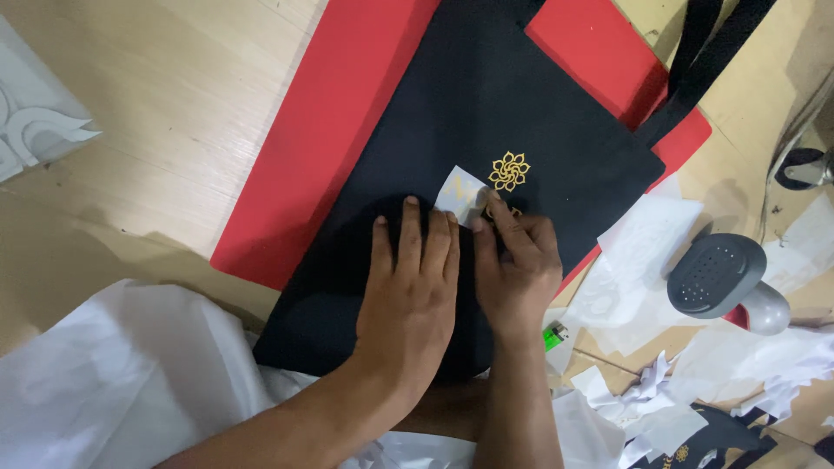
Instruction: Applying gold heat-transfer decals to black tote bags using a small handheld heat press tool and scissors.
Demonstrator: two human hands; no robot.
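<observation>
A black tote bag (486, 113) lies flat on a red pad (339, 130). A gold flower design (509, 170) shows on the bag. My left hand (413, 287) presses flat on the black cloth just below the design, fingers together. My right hand (517, 260) pinches the edge of a clear backing film (459, 194), which is partly lifted next to the flower. The bag's black straps (704, 52) run off to the upper right.
A grey and black heat tool (725, 278) rests at the right among white paper scraps (660, 408). A green lighter (554, 335) lies by my right wrist. White sheeting (122, 382) covers the lower left. A grey patterned tile (35, 122) sits at far left.
</observation>
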